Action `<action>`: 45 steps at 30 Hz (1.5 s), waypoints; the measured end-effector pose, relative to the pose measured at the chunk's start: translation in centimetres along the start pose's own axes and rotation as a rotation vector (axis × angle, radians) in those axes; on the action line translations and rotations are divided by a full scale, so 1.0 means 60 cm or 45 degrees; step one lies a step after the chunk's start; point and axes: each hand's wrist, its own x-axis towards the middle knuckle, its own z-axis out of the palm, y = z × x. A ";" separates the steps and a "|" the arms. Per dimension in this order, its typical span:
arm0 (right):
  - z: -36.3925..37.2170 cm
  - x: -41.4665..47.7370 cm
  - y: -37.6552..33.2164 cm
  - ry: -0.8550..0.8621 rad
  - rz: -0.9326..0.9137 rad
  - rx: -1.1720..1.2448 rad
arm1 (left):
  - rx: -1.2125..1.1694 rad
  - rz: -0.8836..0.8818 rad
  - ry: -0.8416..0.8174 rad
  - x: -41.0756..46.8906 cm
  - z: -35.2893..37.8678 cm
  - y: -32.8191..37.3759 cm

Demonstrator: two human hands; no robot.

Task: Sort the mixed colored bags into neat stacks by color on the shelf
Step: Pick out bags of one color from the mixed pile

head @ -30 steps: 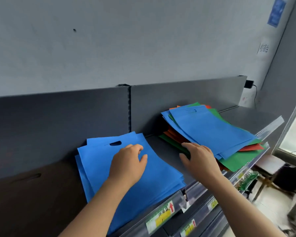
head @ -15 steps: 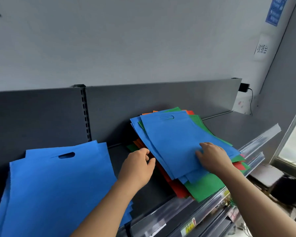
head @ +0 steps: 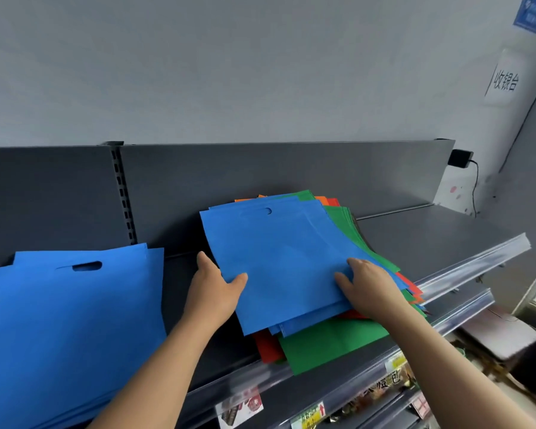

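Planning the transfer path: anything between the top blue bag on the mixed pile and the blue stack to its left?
Nothing visible. Only a bare strip of shelf lies between the top blue bag and the blue stack. The left hand pinches the bag's left edge; the right hand rests on top.

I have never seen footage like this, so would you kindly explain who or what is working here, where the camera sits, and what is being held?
No machine here: a person wears a head camera that looks down at their two bare hands. On the shelf lie a sorted blue stack at left and a mixed pile at right, with green bags and red bags underneath. The left hand pinches the left edge of the top blue bag, thumb on top; the right hand rests on its right side.
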 end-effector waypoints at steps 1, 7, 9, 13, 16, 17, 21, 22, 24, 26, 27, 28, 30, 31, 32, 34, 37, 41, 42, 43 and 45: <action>0.001 -0.001 0.002 -0.007 0.014 -0.039 | 0.005 -0.005 0.010 -0.001 0.002 0.000; 0.000 -0.019 -0.015 0.001 -0.230 0.165 | -0.133 -0.043 0.059 -0.009 0.006 0.007; -0.007 -0.022 -0.013 0.018 -0.186 0.277 | -0.192 -0.047 0.056 -0.008 0.003 0.007; -0.008 -0.013 0.003 -0.025 -0.045 0.064 | -0.229 -0.073 0.051 -0.010 0.000 0.009; -0.004 -0.012 0.000 -0.091 -0.067 0.126 | -0.223 -0.087 0.025 -0.015 0.006 0.015; -0.005 -0.013 -0.001 -0.094 -0.073 0.160 | -0.211 -0.089 0.023 -0.017 0.007 0.016; -0.017 -0.013 0.000 -0.073 -0.057 0.334 | -0.135 -0.038 0.032 -0.026 0.009 0.020; -0.019 -0.013 -0.001 -0.063 -0.063 0.370 | -0.141 -0.014 0.033 -0.029 0.009 0.021; -0.024 -0.012 -0.003 -0.022 -0.082 0.436 | -0.163 0.039 0.048 -0.037 0.005 0.025; -0.029 -0.012 -0.009 0.049 -0.105 0.495 | -0.199 0.081 0.089 -0.044 -0.001 0.028; -0.032 -0.012 -0.015 0.082 -0.116 0.516 | -0.215 0.095 0.117 -0.048 -0.005 0.029; -0.033 -0.013 -0.021 0.107 -0.129 0.533 | -0.226 0.106 0.150 -0.051 -0.011 0.029; -0.036 -0.017 -0.038 0.140 -0.168 0.560 | -0.236 0.123 0.215 -0.058 -0.028 0.027; -0.036 -0.020 -0.049 0.146 -0.188 0.570 | -0.235 0.131 0.245 -0.062 -0.038 0.024; -0.036 -0.023 -0.061 0.147 -0.208 0.577 | -0.225 0.140 0.274 -0.066 -0.050 0.020; -0.034 -0.031 -0.088 0.139 -0.247 0.597 | -0.199 0.154 0.327 -0.074 -0.077 0.009; -0.026 -0.046 -0.135 0.119 -0.315 0.648 | -0.179 0.157 0.405 -0.090 -0.125 -0.011; -0.006 -0.069 -0.213 0.078 -0.415 0.680 | -0.104 0.106 0.520 -0.111 -0.198 -0.048; 0.002 -0.074 -0.234 0.065 -0.441 0.679 | -0.068 0.088 0.545 -0.116 -0.217 -0.060; 0.010 -0.080 -0.254 0.051 -0.464 0.675 | -0.032 0.069 0.568 -0.121 -0.236 -0.072; 0.029 -0.091 -0.295 0.007 -0.494 0.666 | 0.016 0.028 0.595 -0.128 -0.274 -0.099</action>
